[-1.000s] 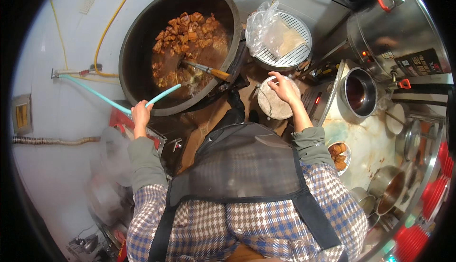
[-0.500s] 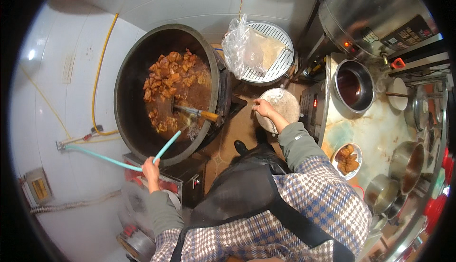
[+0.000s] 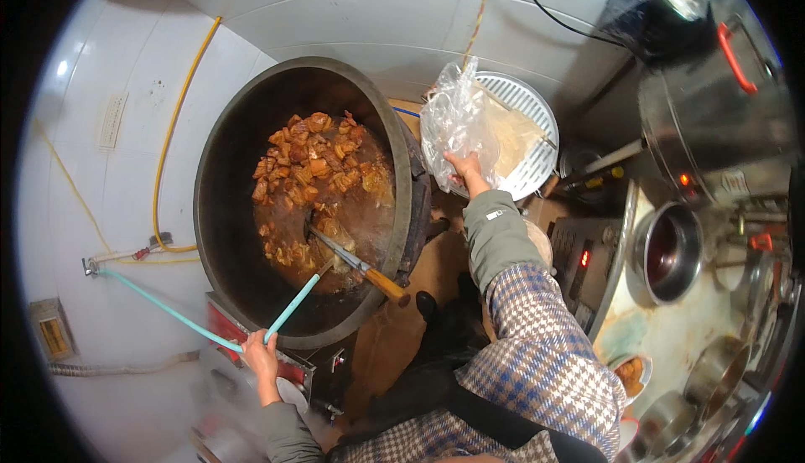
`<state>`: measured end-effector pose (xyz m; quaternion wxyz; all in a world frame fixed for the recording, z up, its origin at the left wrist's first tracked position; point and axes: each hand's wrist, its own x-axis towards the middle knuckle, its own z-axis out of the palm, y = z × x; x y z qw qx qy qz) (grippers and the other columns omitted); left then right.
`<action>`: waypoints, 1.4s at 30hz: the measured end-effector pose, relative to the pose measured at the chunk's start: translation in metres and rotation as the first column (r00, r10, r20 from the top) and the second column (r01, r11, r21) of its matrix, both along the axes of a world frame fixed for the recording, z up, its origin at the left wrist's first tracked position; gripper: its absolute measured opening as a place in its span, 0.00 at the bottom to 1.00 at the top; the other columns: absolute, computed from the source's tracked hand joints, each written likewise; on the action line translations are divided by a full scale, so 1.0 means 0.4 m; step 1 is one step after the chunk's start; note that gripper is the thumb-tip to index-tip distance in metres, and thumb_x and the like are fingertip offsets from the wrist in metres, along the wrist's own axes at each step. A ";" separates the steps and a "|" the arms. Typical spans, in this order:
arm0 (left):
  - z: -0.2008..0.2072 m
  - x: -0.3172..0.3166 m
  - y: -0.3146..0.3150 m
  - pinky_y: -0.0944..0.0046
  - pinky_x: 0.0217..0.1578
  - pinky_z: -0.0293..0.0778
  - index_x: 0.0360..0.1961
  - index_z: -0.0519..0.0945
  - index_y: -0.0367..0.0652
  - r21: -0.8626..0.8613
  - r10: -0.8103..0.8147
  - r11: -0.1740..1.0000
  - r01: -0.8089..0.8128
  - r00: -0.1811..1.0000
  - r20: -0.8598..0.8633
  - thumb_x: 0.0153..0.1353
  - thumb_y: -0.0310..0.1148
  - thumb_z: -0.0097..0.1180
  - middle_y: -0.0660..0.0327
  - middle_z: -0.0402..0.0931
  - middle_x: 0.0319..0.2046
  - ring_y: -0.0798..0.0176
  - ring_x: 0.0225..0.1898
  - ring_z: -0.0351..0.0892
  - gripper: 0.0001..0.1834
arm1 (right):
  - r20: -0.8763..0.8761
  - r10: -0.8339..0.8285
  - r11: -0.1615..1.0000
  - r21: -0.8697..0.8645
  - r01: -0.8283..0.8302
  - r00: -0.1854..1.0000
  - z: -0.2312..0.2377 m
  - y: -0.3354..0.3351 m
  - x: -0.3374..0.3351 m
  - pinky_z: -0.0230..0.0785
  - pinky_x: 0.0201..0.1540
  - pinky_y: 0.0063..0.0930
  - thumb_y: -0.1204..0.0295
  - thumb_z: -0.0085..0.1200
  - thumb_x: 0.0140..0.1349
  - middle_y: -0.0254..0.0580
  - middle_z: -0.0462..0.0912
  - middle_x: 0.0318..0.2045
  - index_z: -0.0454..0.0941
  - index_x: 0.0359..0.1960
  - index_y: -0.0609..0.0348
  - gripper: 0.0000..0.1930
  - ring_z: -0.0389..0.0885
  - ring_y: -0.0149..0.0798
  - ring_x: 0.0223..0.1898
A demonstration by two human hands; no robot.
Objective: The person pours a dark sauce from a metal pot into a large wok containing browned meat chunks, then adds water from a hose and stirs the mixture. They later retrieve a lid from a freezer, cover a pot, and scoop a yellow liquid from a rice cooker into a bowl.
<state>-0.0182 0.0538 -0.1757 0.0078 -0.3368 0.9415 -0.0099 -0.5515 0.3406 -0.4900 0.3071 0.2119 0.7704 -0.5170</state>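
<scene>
Turquoise hose (image 3: 293, 308) (in left hand (image 3: 261, 357))

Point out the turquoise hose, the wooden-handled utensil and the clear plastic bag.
Turquoise hose (image 3: 293, 307), head view: free end section.
Wooden-handled utensil (image 3: 382, 283), head view: handle.
Clear plastic bag (image 3: 454, 116), head view: crumpled left part.

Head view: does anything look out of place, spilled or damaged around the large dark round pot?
No spill or damage stands out. Slightly untidy: the crumpled clear plastic bag overhangs the left edge of the white slotted round tray, near the pot, with the right hand at its lower end.
</scene>
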 end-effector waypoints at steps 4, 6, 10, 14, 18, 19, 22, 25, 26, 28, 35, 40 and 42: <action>0.005 -0.004 -0.004 0.51 0.45 0.66 0.36 0.81 0.41 0.028 0.015 0.999 -0.015 1.000 0.007 0.55 0.32 0.65 0.51 0.78 0.32 0.45 0.39 0.75 0.10 | -0.331 -0.142 0.966 0.160 0.203 0.933 -0.070 0.050 -0.096 0.77 0.33 0.38 0.65 0.51 0.64 0.51 0.84 0.24 0.81 0.31 0.66 0.15 0.85 0.45 0.25; 0.010 -0.008 -0.008 0.51 0.45 0.66 0.36 0.81 0.40 0.047 0.005 0.999 -0.005 1.000 0.013 0.55 0.32 0.64 0.51 0.78 0.33 0.45 0.39 0.75 0.10 | -0.586 -0.174 0.906 0.220 0.362 0.791 -0.090 0.155 -0.163 0.74 0.38 0.44 0.69 0.51 0.63 0.53 0.83 0.27 0.79 0.32 0.64 0.11 0.83 0.50 0.31; 0.009 -0.017 -0.020 0.51 0.46 0.66 0.37 0.82 0.41 0.072 -0.004 0.997 0.002 1.000 0.025 0.55 0.32 0.64 0.52 0.79 0.35 0.45 0.41 0.76 0.10 | -0.559 -0.221 0.933 0.118 0.340 0.799 -0.065 0.424 -0.307 0.70 0.50 0.44 0.62 0.57 0.57 0.56 0.81 0.40 0.78 0.42 0.63 0.17 0.78 0.51 0.43; -0.002 -0.021 -0.029 0.53 0.43 0.66 0.35 0.82 0.45 0.015 -0.023 1.000 0.022 0.999 0.043 0.55 0.37 0.63 0.56 0.78 0.32 0.50 0.40 0.76 0.09 | -0.484 0.100 0.874 0.460 0.156 0.869 0.005 0.537 -0.342 0.63 0.63 0.41 0.57 0.65 0.55 0.61 0.74 0.57 0.69 0.60 0.70 0.36 0.73 0.55 0.60; -0.010 -0.013 -0.029 0.53 0.41 0.65 0.31 0.81 0.45 -0.016 -0.027 1.000 0.026 0.999 -0.023 0.53 0.37 0.65 0.57 0.77 0.30 0.51 0.38 0.76 0.09 | -0.608 0.113 0.963 0.263 0.065 0.786 0.101 0.518 -0.190 0.65 0.61 0.39 0.66 0.62 0.59 0.58 0.75 0.57 0.66 0.62 0.67 0.31 0.75 0.50 0.57; -0.011 -0.007 -0.028 0.53 0.41 0.65 0.31 0.80 0.45 0.000 -0.036 0.999 0.036 0.999 -0.035 0.53 0.37 0.65 0.57 0.77 0.29 0.51 0.38 0.76 0.10 | -0.542 0.130 0.988 0.138 -0.065 0.830 0.127 0.501 -0.111 0.68 0.50 0.34 0.69 0.59 0.61 0.52 0.77 0.50 0.68 0.60 0.65 0.27 0.76 0.44 0.49; -0.013 0.019 -0.027 0.53 0.41 0.65 0.30 0.80 0.44 -0.012 -0.032 0.999 0.032 0.999 -0.038 0.52 0.38 0.65 0.58 0.77 0.29 0.52 0.38 0.76 0.11 | -0.416 0.305 0.889 -0.199 -0.413 0.857 0.232 0.393 0.157 0.75 0.32 0.24 0.76 0.52 0.65 0.38 0.81 0.36 0.71 0.57 0.61 0.19 0.79 0.31 0.33; -0.014 0.055 -0.025 0.55 0.43 0.65 0.33 0.82 0.44 -0.006 0.007 1.000 -0.007 1.000 0.016 0.52 0.39 0.65 0.58 0.78 0.30 0.54 0.40 0.77 0.11 | -0.124 0.430 0.765 -0.476 -0.434 0.894 0.394 0.274 0.398 0.81 0.37 0.33 0.69 0.57 0.64 0.42 0.80 0.39 0.68 0.61 0.59 0.24 0.82 0.36 0.39; -0.013 0.067 -0.024 0.55 0.44 0.65 0.33 0.83 0.43 -0.002 0.012 1.000 -0.011 1.000 0.013 0.53 0.39 0.65 0.58 0.78 0.30 0.54 0.40 0.77 0.11 | -0.138 0.473 0.720 -0.508 -0.472 0.870 0.451 0.235 0.454 0.81 0.36 0.32 0.66 0.59 0.64 0.42 0.78 0.43 0.67 0.62 0.57 0.26 0.82 0.37 0.40; -0.012 0.086 -0.022 0.55 0.45 0.64 0.34 0.83 0.44 0.005 0.039 0.999 -0.039 0.999 0.035 0.53 0.39 0.65 0.58 0.79 0.31 0.55 0.41 0.77 0.11 | -0.160 0.541 0.680 -0.494 -0.542 0.825 0.540 0.142 0.542 0.81 0.34 0.29 0.63 0.59 0.64 0.42 0.77 0.45 0.67 0.62 0.55 0.26 0.82 0.35 0.38; -0.006 0.111 -0.002 0.56 0.46 0.64 0.32 0.84 0.45 -0.020 0.069 0.997 -0.069 0.997 0.022 0.53 0.39 0.65 0.59 0.80 0.32 0.57 0.42 0.77 0.10 | -0.123 0.985 -0.019 0.611 -0.792 -0.119 0.617 -0.123 0.641 0.75 0.47 0.48 0.73 0.55 0.57 0.66 0.76 0.50 0.62 0.65 0.54 0.31 0.81 0.63 0.44; 0.009 0.150 -0.006 0.56 0.44 0.65 0.30 0.84 0.46 -0.039 0.089 0.995 -0.089 0.996 -0.013 0.54 0.40 0.65 0.60 0.80 0.30 0.57 0.41 0.78 0.10 | -0.143 0.935 -0.153 0.663 -0.733 -0.325 0.817 -0.151 0.448 0.77 0.46 0.45 0.73 0.58 0.55 0.55 0.84 0.41 0.65 0.65 0.53 0.33 0.84 0.51 0.43; 0.009 0.167 -0.005 0.56 0.44 0.65 0.30 0.84 0.46 -0.024 0.111 0.994 -0.111 0.994 -0.003 0.54 0.40 0.65 0.60 0.80 0.30 0.57 0.40 0.78 0.10 | -0.231 0.934 -0.093 0.577 -0.812 -0.271 0.998 -0.100 0.360 0.79 0.41 0.39 0.73 0.59 0.54 0.50 0.85 0.40 0.70 0.63 0.52 0.31 0.86 0.43 0.36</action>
